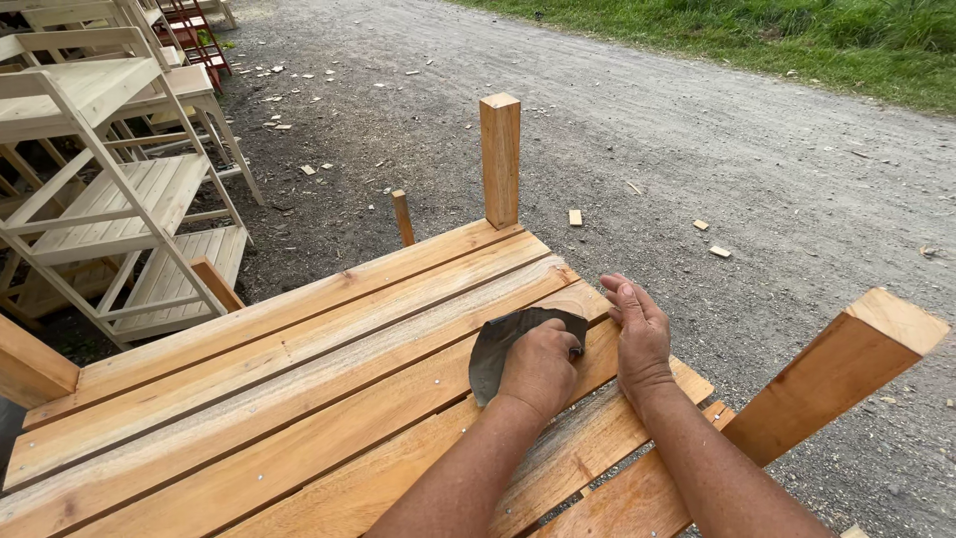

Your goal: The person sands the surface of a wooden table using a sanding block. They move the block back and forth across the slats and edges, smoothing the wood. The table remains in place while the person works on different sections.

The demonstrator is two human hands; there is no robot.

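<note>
My left hand (539,367) presses a dark sheet of sandpaper (495,345) onto a plank of the wooden slatted panel (289,399) in front of me, fingers curled over the sheet. My right hand (638,334) lies flat, palm down, on the neighbouring plank near the panel's right edge, holding nothing. A pale sanded streak runs along the plank to the left of the sandpaper.
Two square wooden legs stick up from the panel, one at the far corner (499,157) and one at the right (835,371). Pale wooden shelf units (119,199) stand at left. Gravel ground (757,179) with wood offcuts lies beyond; grass (797,30) at top right.
</note>
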